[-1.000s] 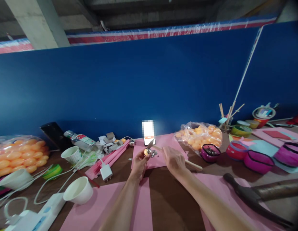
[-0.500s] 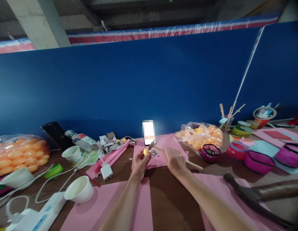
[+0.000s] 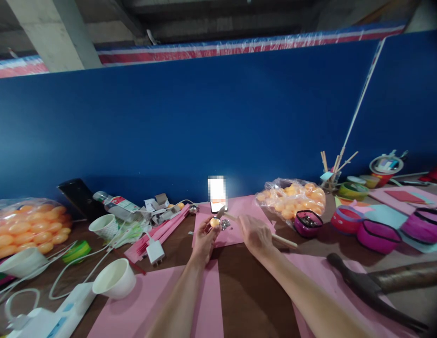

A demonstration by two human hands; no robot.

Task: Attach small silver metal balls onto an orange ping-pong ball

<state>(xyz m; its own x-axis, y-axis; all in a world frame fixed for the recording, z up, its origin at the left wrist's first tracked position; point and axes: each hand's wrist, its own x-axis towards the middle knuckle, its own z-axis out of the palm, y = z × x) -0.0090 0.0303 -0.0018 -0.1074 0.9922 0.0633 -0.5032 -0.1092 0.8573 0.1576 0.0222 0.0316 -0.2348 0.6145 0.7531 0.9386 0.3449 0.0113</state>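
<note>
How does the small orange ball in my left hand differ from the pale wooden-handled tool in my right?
The small orange ball is round; the pale wooden-handled tool is long and thin, with a grey tip. The ball is in your left hand; the tool slants through your right hand, showing on both sides. Both are held.

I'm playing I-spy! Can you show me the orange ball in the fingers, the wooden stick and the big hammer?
Orange ball [image 3: 214, 223]: head view, middle of its round side.
Wooden stick [image 3: 284, 241]: head view, end beyond the hand.
Hammer [image 3: 387, 281]: head view, handle near the metal head.
</note>
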